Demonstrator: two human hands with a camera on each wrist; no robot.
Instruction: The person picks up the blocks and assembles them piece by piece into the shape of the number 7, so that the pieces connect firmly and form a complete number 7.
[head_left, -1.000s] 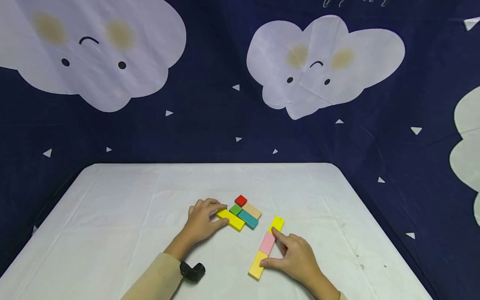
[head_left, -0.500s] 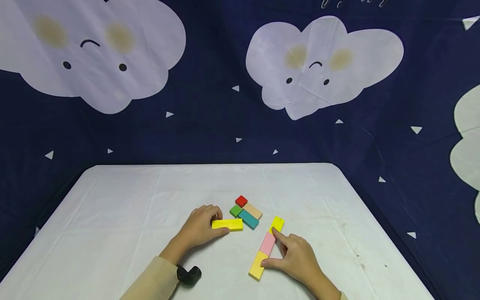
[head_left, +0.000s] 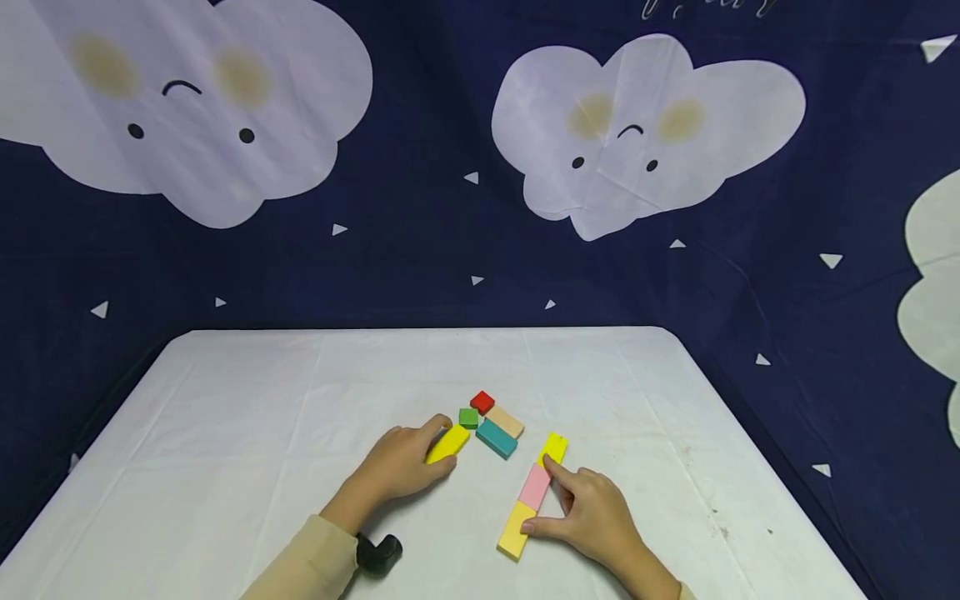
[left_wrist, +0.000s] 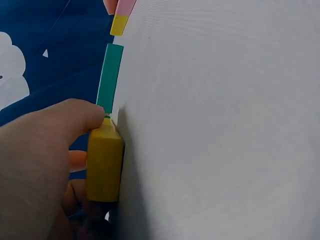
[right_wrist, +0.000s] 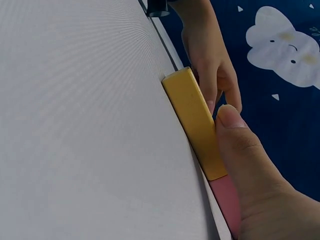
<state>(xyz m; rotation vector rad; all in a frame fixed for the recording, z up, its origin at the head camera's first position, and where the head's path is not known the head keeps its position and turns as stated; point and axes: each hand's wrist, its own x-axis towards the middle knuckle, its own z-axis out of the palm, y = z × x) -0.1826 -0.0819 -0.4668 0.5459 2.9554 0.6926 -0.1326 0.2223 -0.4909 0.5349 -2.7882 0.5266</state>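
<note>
My left hand (head_left: 401,462) pinches a yellow block (head_left: 447,445) between thumb and fingers, its far end right by a small green block (head_left: 468,418). In the left wrist view the yellow block (left_wrist: 105,162) is under the thumb, close over the white cloth. My right hand (head_left: 596,512) touches a straight row of three blocks along its right side. Its index fingertip is at the far bright yellow block (head_left: 553,447), its thumb at the near pale yellow block (head_left: 514,533). A pink block (head_left: 535,487) lies between those two.
A teal block (head_left: 497,438), a beige block (head_left: 505,422) and a red block (head_left: 482,402) lie grouped beyond the hands. A black wrist device (head_left: 379,555) sticks out by the left sleeve. White cloth (head_left: 247,433) covers the table, with a dark blue cloud-print curtain (head_left: 420,250) behind.
My left hand has pulled the yellow block away from the teal block and turned it so its far end points up and right. The green block has turned slightly. The right hand stays put.
</note>
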